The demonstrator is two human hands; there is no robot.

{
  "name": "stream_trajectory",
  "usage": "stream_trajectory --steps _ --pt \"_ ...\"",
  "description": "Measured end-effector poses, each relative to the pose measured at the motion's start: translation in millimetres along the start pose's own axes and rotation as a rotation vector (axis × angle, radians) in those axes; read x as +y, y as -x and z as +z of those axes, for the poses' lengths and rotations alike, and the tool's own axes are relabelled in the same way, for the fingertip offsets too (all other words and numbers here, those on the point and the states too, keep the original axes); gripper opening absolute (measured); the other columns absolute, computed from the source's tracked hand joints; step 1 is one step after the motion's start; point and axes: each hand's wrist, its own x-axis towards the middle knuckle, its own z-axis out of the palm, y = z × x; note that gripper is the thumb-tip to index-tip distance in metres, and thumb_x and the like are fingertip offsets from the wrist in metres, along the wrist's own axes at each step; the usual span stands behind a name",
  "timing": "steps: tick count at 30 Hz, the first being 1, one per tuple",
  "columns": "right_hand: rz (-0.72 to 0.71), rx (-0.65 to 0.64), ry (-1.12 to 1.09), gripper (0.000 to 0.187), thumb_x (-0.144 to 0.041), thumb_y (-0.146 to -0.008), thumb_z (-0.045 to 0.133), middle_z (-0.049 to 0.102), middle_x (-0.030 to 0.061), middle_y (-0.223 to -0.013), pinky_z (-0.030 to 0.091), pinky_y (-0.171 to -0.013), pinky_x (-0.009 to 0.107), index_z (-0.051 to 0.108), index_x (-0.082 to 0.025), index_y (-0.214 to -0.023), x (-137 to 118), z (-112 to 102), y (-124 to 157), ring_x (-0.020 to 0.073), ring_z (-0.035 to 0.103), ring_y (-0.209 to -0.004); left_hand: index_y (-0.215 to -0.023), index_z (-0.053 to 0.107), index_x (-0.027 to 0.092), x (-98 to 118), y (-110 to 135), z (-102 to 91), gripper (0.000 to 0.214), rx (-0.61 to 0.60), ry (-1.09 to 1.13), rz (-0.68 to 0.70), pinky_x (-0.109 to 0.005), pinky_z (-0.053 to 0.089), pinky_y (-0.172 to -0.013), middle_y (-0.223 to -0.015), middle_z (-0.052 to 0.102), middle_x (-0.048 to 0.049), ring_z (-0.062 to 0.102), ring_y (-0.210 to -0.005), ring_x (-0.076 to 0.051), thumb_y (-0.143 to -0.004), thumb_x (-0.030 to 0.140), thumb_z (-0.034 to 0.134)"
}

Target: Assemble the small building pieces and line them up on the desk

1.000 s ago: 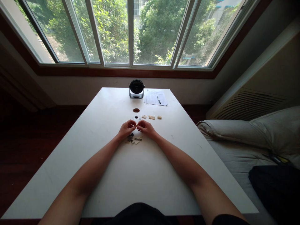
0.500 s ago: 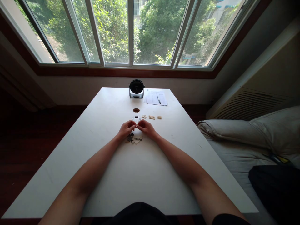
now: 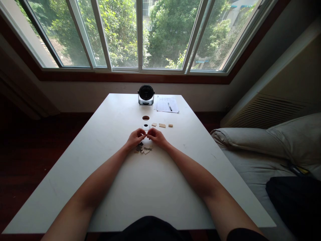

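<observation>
Over the middle of the table, my left hand (image 3: 136, 137) and my right hand (image 3: 156, 137) meet fingertip to fingertip. Both are closed in a pinch on a small building brick (image 3: 146, 135), mostly covered by the fingers. Just nearer to me lies a loose pile of dark grey and pale building bricks (image 3: 143, 149). Beyond my right hand, tan brick pieces sit in a row: one at the left (image 3: 154, 125), a larger one in the middle (image 3: 162, 125) and one at the right (image 3: 171, 125).
The white table (image 3: 150, 187) has a round hole (image 3: 145, 117), with its white round cover (image 3: 145, 127) nearer to me. A small black fan (image 3: 146, 94) stands at the back, beside papers (image 3: 165, 104) and a pen (image 3: 170, 106). A sofa (image 3: 250, 150) is at the right.
My hands stay in nearly the same place, fingertips together. The small brick between them appears slightly turned and shows a little darker; the other things have not moved.
</observation>
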Motion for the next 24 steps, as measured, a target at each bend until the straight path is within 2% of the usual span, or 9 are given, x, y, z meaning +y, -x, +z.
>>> stream_trajectory --steps 5,10,15,19,24 --pt "-0.051 0.022 0.056 0.025 -0.045 -0.084 0.066 0.064 0.0000 -0.079 0.047 -0.063 0.028 0.060 -0.021 -0.089 -5.3 -0.3 1.9 0.0145 0.057 -0.068 -0.092 0.064 0.019 0.2 -0.9 0.6 0.026 -0.007 0.034 -0.025 -0.027 0.050 -0.063 -0.083 0.067 -0.0027 0.061 -0.068 -0.014 -0.088 0.044 0.061" --pt "-0.085 0.017 0.092 0.026 -0.046 -0.084 0.066 0.064 0.0006 -0.080 0.048 -0.066 0.028 0.060 -0.021 -0.086 -9.5 -0.6 2.3 0.0151 0.058 -0.072 -0.090 0.064 0.018 -2.2 -1.5 0.9 0.025 -0.013 0.035 -0.006 -0.028 0.050 -0.066 -0.084 0.066 -0.0027 0.061 -0.070 -0.014 -0.086 0.043 0.065" --pt "-0.074 0.004 0.091 0.030 -0.049 -0.083 0.067 0.066 0.0018 -0.084 0.049 -0.066 0.029 0.062 -0.021 -0.092 -6.9 0.3 1.6 0.0156 0.060 -0.073 -0.092 0.064 0.018 -2.2 -1.5 0.8 0.025 0.000 0.045 0.007 -0.027 0.050 -0.067 -0.086 0.065 -0.0020 0.060 -0.070 -0.013 -0.083 0.041 0.069" --pt "-0.036 0.006 0.087 0.034 -0.048 -0.083 0.068 0.066 -0.0001 -0.079 0.046 -0.063 0.028 0.062 -0.022 -0.103 -3.9 -0.1 2.6 0.0144 0.058 -0.067 -0.092 0.065 0.018 1.7 -0.6 0.0 0.027 -0.017 0.047 0.005 -0.026 0.048 -0.065 -0.085 0.065 -0.0019 0.059 -0.069 -0.012 -0.083 0.043 0.070" --pt "-0.006 0.005 0.124 0.032 -0.050 -0.083 0.067 0.062 -0.0020 -0.071 0.042 -0.060 0.027 0.063 -0.022 -0.098 -1.6 -1.2 2.7 0.0136 0.054 -0.063 -0.091 0.065 0.018 2.9 -0.4 -0.4 0.028 0.000 0.019 0.002 -0.027 0.049 -0.066 -0.086 0.067 -0.0029 0.060 -0.071 -0.013 -0.083 0.044 0.069"
